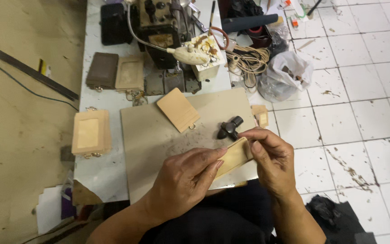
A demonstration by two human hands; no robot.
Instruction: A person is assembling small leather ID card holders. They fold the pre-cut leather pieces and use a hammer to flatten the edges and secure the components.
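**Inspector:** Report the state of both hands.

**Worker:** My left hand (186, 178) is closed on the small tan leather piece (232, 157), thumb along its upper edge and fingers curled beneath. My right hand (271, 156) pinches the same piece at its right end, fingertips (248, 134) bent over the top. The piece is held between the two hands, tilted, just above the near right corner of the grey flat board (154, 135).

**Inspector:** What lies on that board?

**Worker:** A tan rectangular leather card holder with a small metal ring (178, 109) lies at the far side, set at an angle. A dark metal hammer-like tool (229, 128) lies just beyond my right fingertips, near the held piece but apart from it.

**Inspector:** And the rest of the bench?

**Worker:** The white bench (98, 167) carries a stack of tan leather holders with window frames (91, 133) left of the board. Farther off sit a dark brown leather holder (102, 70) and a light tan holder (130, 73), side by side. A black sewing machine (161, 27) stands at the far end, with a cream-coloured lamp head on a bent neck (188, 55) in front of it. A coil of beige cord (249, 58) lies to its right.

**Inspector:** Anything off the bench?

**Worker:** A crumpled clear plastic bag (287, 74) rests on the white tiled floor (362, 113) at the right.
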